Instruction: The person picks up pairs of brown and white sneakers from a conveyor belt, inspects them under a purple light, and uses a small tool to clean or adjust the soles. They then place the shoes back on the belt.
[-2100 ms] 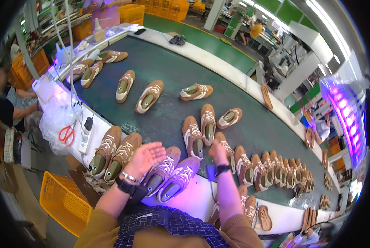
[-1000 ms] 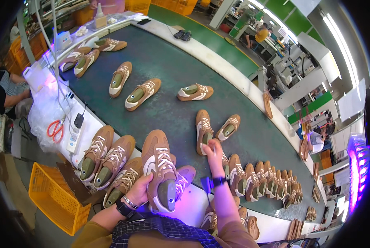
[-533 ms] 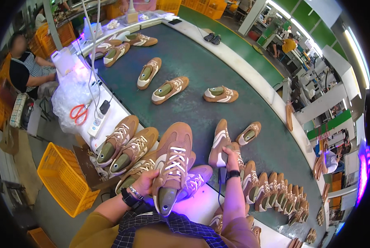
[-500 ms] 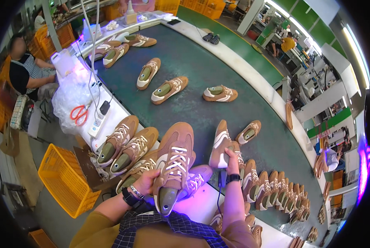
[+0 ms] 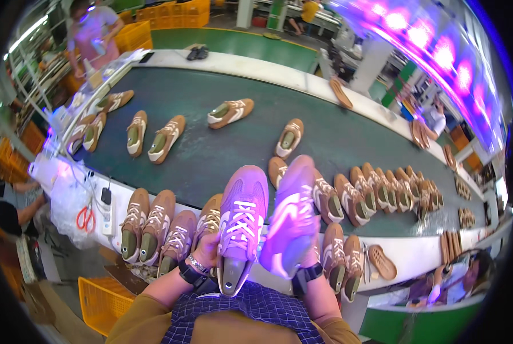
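Observation:
My left hand (image 5: 207,250) is closed round the heel side of a tan lace-up sneaker (image 5: 242,226), its toe pointing away from me and its white laces facing up. A green insert with a small hole shows in its opening. Just beside it, my right hand (image 5: 315,250) holds up a second tan sneaker (image 5: 289,215), tilted with its white-striped side toward the first. This one is blurred by motion and hides most of the right fingers. Purple light falls on both sneakers. Whether they touch, I cannot tell.
Several sneakers (image 5: 158,226) stand at the bench edge on the left, near red scissors (image 5: 85,219) and a power strip (image 5: 107,215). More sneakers are on the green belt (image 5: 210,155), with a long row at right. A loose sole (image 5: 382,262) rests on the right bench. A yellow crate (image 5: 99,304) sits low left.
My view has swung to the right. My right hand has brought its sneaker from over the belt in close beside the left one. Purple light now covers both held sneakers.

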A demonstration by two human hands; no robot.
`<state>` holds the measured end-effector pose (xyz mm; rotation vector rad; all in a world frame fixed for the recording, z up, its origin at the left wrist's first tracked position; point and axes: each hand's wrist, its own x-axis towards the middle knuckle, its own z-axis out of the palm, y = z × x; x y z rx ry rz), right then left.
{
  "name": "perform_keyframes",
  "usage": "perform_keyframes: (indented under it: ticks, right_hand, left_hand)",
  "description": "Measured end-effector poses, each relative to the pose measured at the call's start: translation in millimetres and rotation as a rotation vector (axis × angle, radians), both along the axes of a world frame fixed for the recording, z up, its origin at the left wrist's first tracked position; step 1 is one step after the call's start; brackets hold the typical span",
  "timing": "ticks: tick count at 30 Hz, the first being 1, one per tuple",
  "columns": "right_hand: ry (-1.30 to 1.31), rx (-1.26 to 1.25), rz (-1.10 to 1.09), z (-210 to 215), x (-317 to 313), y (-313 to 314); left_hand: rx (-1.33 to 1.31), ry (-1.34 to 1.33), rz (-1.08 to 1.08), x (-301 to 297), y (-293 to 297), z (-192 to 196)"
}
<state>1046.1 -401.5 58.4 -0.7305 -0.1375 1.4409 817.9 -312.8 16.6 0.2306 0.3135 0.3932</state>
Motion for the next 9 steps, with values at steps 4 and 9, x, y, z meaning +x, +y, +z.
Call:
perform_keyframes:
  ticks: [4, 9]
  right_hand:
    - [-0.043, -0.106, -0.094, -47, -8, -47]
    - [0.031, -0.148, -0.126, -38, -4, -63]
  left_hand:
    - [0.099, 0.161, -0.047, 11, -7, 2]
    - [0.225, 0.296, -0.041, -14, -57, -25]
